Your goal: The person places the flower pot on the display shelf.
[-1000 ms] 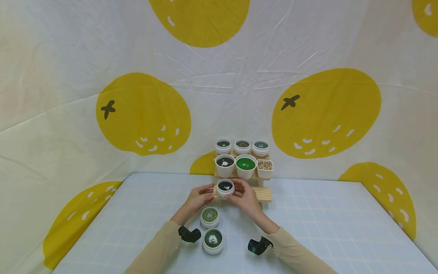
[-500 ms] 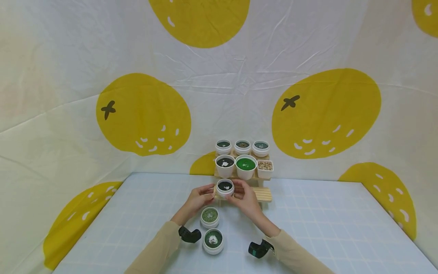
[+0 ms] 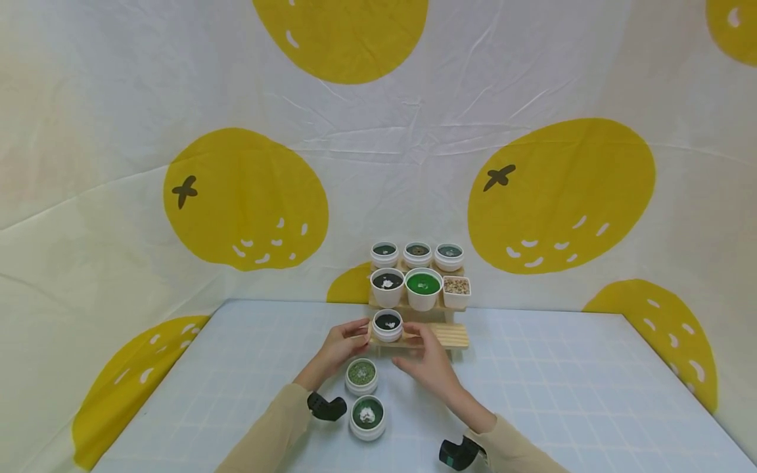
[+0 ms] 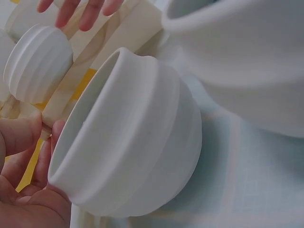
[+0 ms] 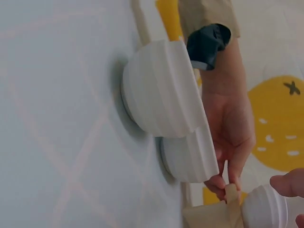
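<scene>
A small white ribbed pot (image 3: pixel 388 334) with dark filling and a white patch stands at the left end of the lowest board of a stepped wooden stand (image 3: pixel 451 335). With thumb and fingers, my left hand (image 3: pixel 334 351) pinches that board's left end, as the right wrist view shows. My right hand (image 3: pixel 434 368) hovers just right of the pot, its fingers apart and holding nothing. Two more white pots are on the table in front of the stand: one with speckled green filling (image 3: pixel 361 374), and a nearer one with dark green filling and a white patch (image 3: pixel 367 415).
On the stand's middle board are a dark-filled cup (image 3: pixel 388 289), a bright green-filled cup (image 3: pixel 423 292) and a square cup of grainy bits (image 3: pixel 457 292). Three small pots (image 3: pixel 417 255) line the top board. A patterned cloth (image 3: pixel 402 184) hangs behind the table (image 3: pixel 562 381).
My right hand has let go of the dark-filled pot and drawn back slightly to the right and towards me. The left hand and the pot stay in place.
</scene>
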`<state>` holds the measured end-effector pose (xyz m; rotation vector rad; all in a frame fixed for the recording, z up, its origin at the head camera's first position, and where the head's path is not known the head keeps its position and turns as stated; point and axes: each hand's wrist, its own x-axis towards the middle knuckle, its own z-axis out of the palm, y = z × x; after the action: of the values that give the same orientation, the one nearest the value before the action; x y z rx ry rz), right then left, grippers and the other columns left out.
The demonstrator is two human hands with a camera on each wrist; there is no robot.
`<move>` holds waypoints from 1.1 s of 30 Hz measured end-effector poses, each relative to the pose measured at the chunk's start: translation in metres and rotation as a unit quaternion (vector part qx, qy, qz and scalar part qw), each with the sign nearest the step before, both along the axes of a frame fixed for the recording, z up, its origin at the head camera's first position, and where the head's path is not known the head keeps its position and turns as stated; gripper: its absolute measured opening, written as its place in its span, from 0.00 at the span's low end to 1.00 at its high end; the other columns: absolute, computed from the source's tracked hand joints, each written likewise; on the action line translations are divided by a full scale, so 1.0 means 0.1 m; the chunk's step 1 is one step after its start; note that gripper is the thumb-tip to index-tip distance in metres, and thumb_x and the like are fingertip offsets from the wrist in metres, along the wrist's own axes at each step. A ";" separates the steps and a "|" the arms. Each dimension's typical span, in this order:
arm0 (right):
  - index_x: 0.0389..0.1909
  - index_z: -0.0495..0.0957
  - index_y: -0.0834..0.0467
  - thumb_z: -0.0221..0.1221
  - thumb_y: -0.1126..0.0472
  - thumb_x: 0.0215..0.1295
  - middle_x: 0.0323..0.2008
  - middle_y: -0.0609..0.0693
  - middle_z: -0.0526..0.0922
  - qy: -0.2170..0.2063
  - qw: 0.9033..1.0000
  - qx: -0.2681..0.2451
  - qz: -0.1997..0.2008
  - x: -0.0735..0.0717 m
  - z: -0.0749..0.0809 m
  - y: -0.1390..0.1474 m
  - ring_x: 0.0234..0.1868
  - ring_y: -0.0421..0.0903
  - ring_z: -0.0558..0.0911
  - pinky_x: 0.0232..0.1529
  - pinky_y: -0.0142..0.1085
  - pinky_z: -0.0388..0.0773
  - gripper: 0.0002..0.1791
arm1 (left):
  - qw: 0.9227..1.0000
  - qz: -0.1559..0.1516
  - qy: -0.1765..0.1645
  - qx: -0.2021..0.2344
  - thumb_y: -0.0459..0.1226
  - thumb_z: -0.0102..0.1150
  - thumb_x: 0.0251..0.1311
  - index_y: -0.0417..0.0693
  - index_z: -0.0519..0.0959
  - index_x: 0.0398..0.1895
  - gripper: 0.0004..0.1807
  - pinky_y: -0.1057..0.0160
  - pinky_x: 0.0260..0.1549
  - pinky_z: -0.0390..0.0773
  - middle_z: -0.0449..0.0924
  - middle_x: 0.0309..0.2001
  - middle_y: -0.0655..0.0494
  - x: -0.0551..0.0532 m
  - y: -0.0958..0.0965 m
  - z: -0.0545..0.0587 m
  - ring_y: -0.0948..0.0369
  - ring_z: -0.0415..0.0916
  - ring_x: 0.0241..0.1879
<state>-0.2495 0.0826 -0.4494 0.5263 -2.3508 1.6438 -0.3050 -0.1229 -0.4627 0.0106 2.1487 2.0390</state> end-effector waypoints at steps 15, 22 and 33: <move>0.61 0.64 0.66 0.67 0.64 0.55 0.56 0.68 0.73 -0.127 0.987 -0.006 0.102 0.22 -0.13 0.10 0.53 0.63 0.77 0.48 0.40 0.82 0.34 | 1.000 -0.006 0.003 0.000 0.29 0.56 0.63 0.36 0.69 0.64 0.25 0.64 0.42 0.85 0.76 0.56 0.37 -0.03 0.00 -0.02 0.64 0.80 0.36; 0.61 0.64 0.67 0.64 0.60 0.61 0.55 0.67 0.74 -0.141 0.982 -0.003 0.126 0.35 -0.15 0.11 0.51 0.59 0.78 0.45 0.30 0.79 0.31 | 1.000 -0.009 0.007 -0.002 0.29 0.56 0.63 0.35 0.69 0.65 0.26 0.64 0.42 0.85 0.76 0.56 0.36 -0.02 0.00 -0.02 0.64 0.80 0.36; 0.62 0.60 0.70 0.65 0.63 0.60 0.57 0.71 0.71 -0.172 0.965 -0.049 0.191 0.43 -0.23 0.09 0.54 0.62 0.76 0.46 0.29 0.80 0.34 | 1.000 -0.006 0.009 -0.005 0.29 0.56 0.62 0.36 0.70 0.64 0.25 0.63 0.42 0.85 0.76 0.55 0.36 -0.02 0.00 0.00 0.64 0.80 0.36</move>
<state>-0.2062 0.0912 -0.4723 0.7681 -2.5022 2.1660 -0.3067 -0.1231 -0.4630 0.0402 2.1641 2.0274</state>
